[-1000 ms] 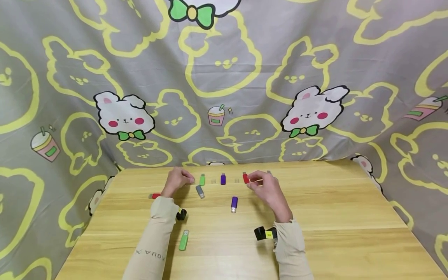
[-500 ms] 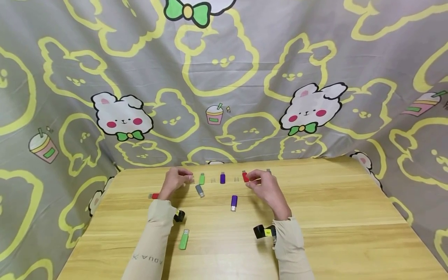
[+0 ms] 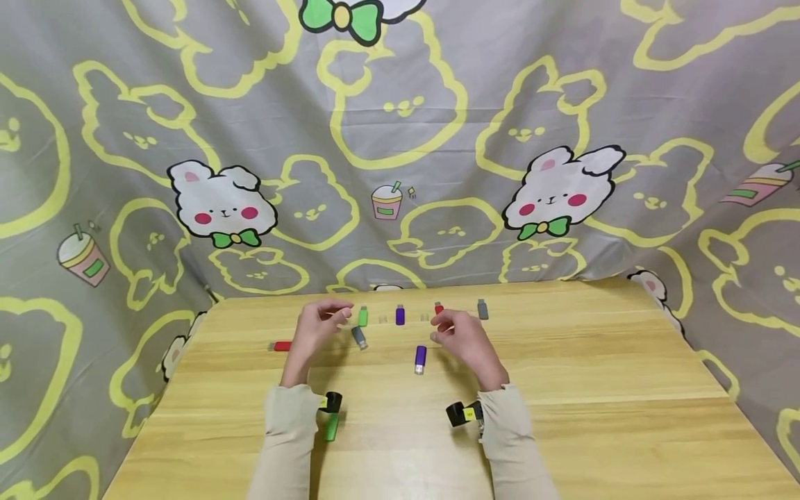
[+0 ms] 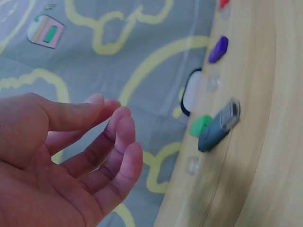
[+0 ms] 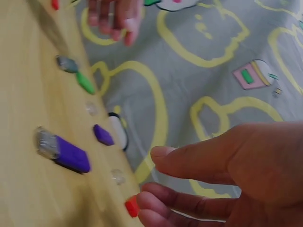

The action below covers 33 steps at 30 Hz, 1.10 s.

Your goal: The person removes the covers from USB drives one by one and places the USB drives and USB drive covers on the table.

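Observation:
My left hand (image 3: 317, 328) hovers over the back left of the table, thumb and fingers loosely bent, holding nothing. Close to its right lie a green USB stick (image 3: 363, 317) and a grey USB stick (image 4: 219, 126). The right hand (image 3: 464, 338), also holding nothing, is raised near a red USB stick (image 3: 439, 306), partly covering it in the head view; its thumb and fingers are apart in the right wrist view. Between the hands lie a purple USB stick (image 3: 400, 315) in the back row and another purple USB stick (image 5: 66, 152) nearer me.
Small clear pieces (image 4: 213, 81) sit between the back-row sticks. Another grey stick (image 3: 482, 310) lies at the back right, a red stick (image 3: 281, 346) at the left. A green stick (image 3: 331, 428) is partly behind my left wrist camera. A patterned curtain (image 3: 437, 139) hangs behind the table.
Both hands have drawn back a little from the back row, the left one lifting away from the clear piece beside the green stick. The back-right grey stick shows more fully.

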Each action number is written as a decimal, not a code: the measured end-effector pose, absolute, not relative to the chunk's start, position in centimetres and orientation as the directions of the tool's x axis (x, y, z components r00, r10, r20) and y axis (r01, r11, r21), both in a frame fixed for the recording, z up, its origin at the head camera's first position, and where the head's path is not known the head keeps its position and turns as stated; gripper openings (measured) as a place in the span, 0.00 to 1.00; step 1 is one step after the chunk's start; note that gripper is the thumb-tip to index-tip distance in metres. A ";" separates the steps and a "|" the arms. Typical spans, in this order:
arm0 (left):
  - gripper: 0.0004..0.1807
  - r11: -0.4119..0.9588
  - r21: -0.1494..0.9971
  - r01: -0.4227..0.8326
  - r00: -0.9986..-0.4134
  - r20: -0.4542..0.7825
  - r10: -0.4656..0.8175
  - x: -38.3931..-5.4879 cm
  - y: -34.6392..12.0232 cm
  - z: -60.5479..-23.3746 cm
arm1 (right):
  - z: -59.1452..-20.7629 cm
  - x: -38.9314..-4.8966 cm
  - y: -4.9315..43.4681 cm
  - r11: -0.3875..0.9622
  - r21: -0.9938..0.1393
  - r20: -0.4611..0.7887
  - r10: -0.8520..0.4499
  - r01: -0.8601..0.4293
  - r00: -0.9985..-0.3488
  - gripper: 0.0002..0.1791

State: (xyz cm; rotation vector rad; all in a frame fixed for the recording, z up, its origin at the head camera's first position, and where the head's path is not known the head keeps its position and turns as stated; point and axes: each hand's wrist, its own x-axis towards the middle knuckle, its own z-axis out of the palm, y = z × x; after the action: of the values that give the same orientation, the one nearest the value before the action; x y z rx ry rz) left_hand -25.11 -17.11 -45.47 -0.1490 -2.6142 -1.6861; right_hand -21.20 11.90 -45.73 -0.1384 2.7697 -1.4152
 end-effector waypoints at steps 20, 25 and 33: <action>0.11 0.405 0.902 0.149 -0.978 0.073 0.198 -23.5 -15.0 -45.3 | -48.5 -20.6 8.2 0.751 -0.649 0.050 -0.111 -0.117 -0.993 0.19; 0.10 0.398 0.908 0.133 -0.979 0.059 0.194 -23.3 -14.6 -45.4 | -48.6 -20.6 8.0 0.751 -0.646 0.061 -0.125 -0.135 -0.990 0.12; 0.11 0.383 0.914 0.134 -0.972 0.046 0.230 -23.0 -14.0 -45.8 | -48.1 -20.7 8.1 0.763 -0.636 0.000 -0.146 -0.113 -0.989 0.09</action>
State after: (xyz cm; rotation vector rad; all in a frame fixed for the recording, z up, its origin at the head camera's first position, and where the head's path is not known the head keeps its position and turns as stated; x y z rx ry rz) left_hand -23.03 -14.02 -45.83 -0.3545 -2.6851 -1.7607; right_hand -20.66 8.06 -48.09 -0.2135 2.9034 -1.0427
